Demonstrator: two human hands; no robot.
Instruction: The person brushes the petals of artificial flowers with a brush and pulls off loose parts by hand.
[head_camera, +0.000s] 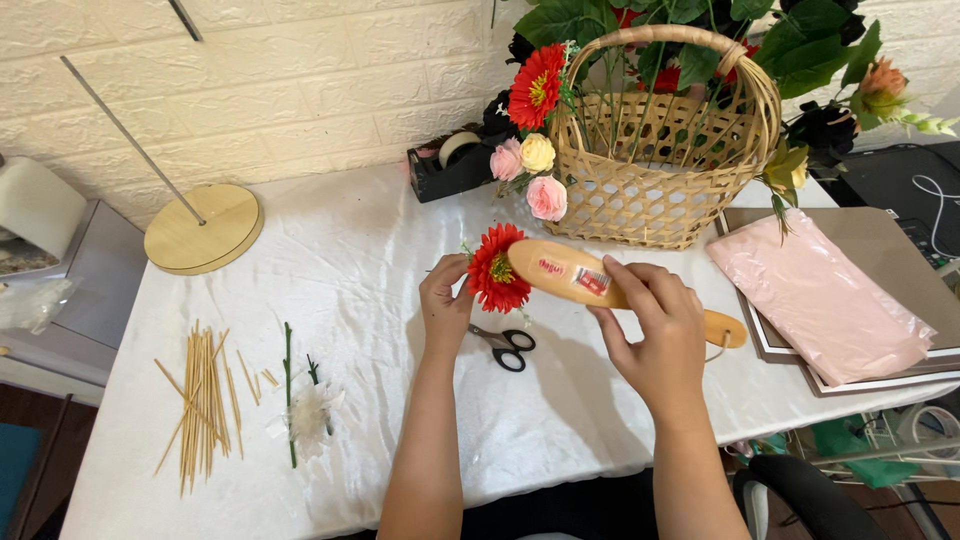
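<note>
The left hand pinches a red flower, its stem hidden. The right hand grips a wooden brush, covering its middle; scissors lie partly behind the left hand.

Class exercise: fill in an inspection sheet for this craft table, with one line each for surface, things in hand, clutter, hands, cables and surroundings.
Surface: table under a wrinkled white cloth.
Things in hand: red flower held by the left hand; wooden brush held by the right hand, its end against the flower.
Clutter: scissors, bundle of wooden sticks, white flower with green stem, round wooden stand with rod, tape dispenser, woven basket of flowers, pink plastic bag on flat boards.
Hands: both bare, both gripping.
Cables: white cable on the dark surface at far right.
Surroundings: white brick wall; chair at lower right.
</note>
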